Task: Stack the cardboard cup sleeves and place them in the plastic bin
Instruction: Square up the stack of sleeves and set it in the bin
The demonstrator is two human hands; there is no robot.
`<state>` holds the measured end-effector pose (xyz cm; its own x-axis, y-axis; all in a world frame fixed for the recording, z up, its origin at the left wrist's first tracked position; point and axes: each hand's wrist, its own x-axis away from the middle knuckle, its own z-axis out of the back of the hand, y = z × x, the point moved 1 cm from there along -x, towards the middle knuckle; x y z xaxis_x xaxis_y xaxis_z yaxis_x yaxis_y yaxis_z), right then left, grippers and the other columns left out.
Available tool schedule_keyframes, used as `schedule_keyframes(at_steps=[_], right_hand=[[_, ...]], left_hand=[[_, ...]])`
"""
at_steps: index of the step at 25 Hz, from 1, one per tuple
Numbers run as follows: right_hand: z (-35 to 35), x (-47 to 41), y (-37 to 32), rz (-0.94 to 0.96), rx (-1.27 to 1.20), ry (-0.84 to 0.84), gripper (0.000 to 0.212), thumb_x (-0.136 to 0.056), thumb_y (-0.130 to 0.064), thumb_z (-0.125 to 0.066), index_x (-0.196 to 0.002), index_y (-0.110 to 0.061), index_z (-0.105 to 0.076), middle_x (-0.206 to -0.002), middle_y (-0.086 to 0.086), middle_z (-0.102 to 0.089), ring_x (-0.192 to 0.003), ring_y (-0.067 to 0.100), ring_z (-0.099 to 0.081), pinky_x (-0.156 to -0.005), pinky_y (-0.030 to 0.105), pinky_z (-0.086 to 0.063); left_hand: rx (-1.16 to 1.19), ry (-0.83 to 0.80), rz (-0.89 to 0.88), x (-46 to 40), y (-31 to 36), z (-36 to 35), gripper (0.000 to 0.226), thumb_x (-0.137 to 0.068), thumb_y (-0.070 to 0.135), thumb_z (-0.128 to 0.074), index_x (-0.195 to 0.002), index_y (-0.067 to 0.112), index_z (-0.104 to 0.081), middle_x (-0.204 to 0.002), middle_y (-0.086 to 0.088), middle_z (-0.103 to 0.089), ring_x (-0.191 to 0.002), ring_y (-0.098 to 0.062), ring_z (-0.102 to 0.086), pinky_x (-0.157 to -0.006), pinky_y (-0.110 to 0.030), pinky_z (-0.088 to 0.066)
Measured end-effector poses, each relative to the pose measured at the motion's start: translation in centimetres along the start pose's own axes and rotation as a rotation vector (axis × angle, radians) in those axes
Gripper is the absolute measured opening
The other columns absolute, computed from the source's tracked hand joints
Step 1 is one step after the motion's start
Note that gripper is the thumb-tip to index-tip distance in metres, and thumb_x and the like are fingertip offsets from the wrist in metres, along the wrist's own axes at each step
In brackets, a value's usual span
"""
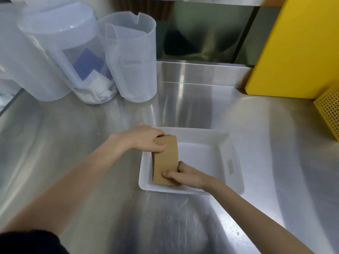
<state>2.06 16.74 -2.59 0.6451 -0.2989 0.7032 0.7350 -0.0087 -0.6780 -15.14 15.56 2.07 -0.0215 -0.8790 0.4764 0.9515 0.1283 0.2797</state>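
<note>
A flat stack of brown cardboard cup sleeves (165, 159) is inside the left side of the white plastic bin (233, 173), which sits on the steel counter. My left hand (146, 139) grips the far end of the stack at the bin's back left corner. My right hand (185, 174) pinches the near end, thumb on top, inside the bin's front wall. The rest of the bin's floor is bare.
Three translucent plastic pitchers (128, 57) stand at the back left, one holding blue and white paper scraps. A yellow board (293, 48) leans at the back right, with a yellow perforated basket (329, 110) beside it. The steel counter (275, 143) surrounds the bin.
</note>
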Motion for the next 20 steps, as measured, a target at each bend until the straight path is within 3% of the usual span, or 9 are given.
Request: schedule_keyframes(at_steps=[2, 6, 9, 11, 13, 16, 20], right_hand=[[-0.2, -0.4, 0.0, -0.008, -0.037, -0.02, 0.084, -0.055, -0.062, -0.052, -0.116, -0.005, -0.048, -0.101, 0.007, -0.06, -0.091, 0.019, -0.058, -0.099, 0.042, -0.048], [-0.2, -0.5, -0.3, -0.032, -0.078, -0.022, 0.078, -0.06, -0.055, -0.054, -0.113, 0.003, -0.053, -0.092, 0.009, -0.058, -0.083, 0.02, -0.056, -0.094, 0.041, -0.048], [-0.1, -0.5, -0.4, -0.034, -0.104, -0.023, 0.041, -0.081, -0.039, -0.054, -0.1, -0.002, -0.056, -0.091, 0.007, -0.055, -0.083, 0.02, -0.053, -0.081, 0.031, -0.047], [0.0, -0.2, -0.6, -0.039, -0.118, -0.021, 0.024, -0.086, -0.033, -0.052, -0.097, -0.012, -0.052, -0.095, 0.005, -0.055, -0.087, 0.019, -0.054, -0.083, 0.028, -0.047], [0.1, 0.1, -0.7, -0.046, -0.116, -0.016, 0.023, -0.087, -0.034, -0.052, -0.098, -0.014, -0.049, -0.098, 0.003, -0.055, -0.09, 0.018, -0.054, -0.089, 0.029, -0.047], [-0.1, -0.4, -0.9, -0.065, -0.068, 0.018, 0.027, -0.086, -0.038, -0.052, -0.094, -0.013, -0.051, -0.089, 0.002, -0.057, -0.086, 0.018, -0.054, -0.088, 0.03, -0.048], [-0.2, -0.7, -1.2, -0.087, 0.037, 0.036, 0.033, -0.084, -0.047, -0.051, -0.091, -0.015, -0.051, -0.083, -0.002, -0.054, -0.086, 0.019, -0.052, -0.08, 0.027, -0.044]], left_hand=[[-0.036, -0.015, 0.012, -0.3, 0.1, -0.4, 0.042, -0.084, 0.041, -0.042, -0.12, 0.02, -0.049, -0.084, 0.001, -0.058, -0.086, -0.018, -0.045, -0.095, -0.03, -0.027], [-0.068, -0.019, 0.016, -0.7, -0.2, -0.9, 0.043, -0.082, 0.044, -0.038, -0.117, 0.022, -0.05, -0.094, -0.003, -0.064, -0.096, -0.024, -0.052, -0.1, -0.035, -0.031], [-0.066, -0.025, 0.004, -0.9, -0.2, -1.0, 0.044, -0.083, 0.044, -0.036, -0.119, 0.022, -0.049, -0.101, -0.005, -0.065, -0.102, -0.025, -0.053, -0.099, -0.034, -0.029], [-0.056, -0.046, 0.017, -1.0, -0.3, -0.9, 0.048, -0.081, 0.047, -0.035, -0.121, 0.024, -0.048, -0.107, -0.004, -0.064, -0.104, -0.025, -0.052, -0.096, -0.032, -0.031], [-0.055, -0.047, 0.005, -0.9, -0.4, -0.8, 0.042, -0.083, 0.043, -0.036, -0.116, 0.022, -0.051, -0.099, -0.001, -0.064, -0.097, -0.024, -0.053, -0.088, -0.029, -0.032], [-0.053, -0.021, -0.038, -0.9, -0.7, -1.0, 0.028, -0.086, 0.035, -0.037, -0.096, 0.017, -0.056, -0.066, 0.01, -0.051, -0.071, -0.017, -0.047, -0.079, -0.027, -0.028], [-0.052, 0.017, -0.043, -0.9, -0.9, -1.2, 0.027, -0.086, 0.032, -0.039, -0.097, 0.015, -0.057, -0.067, 0.007, -0.052, -0.072, -0.018, -0.048, -0.074, -0.026, -0.025]])
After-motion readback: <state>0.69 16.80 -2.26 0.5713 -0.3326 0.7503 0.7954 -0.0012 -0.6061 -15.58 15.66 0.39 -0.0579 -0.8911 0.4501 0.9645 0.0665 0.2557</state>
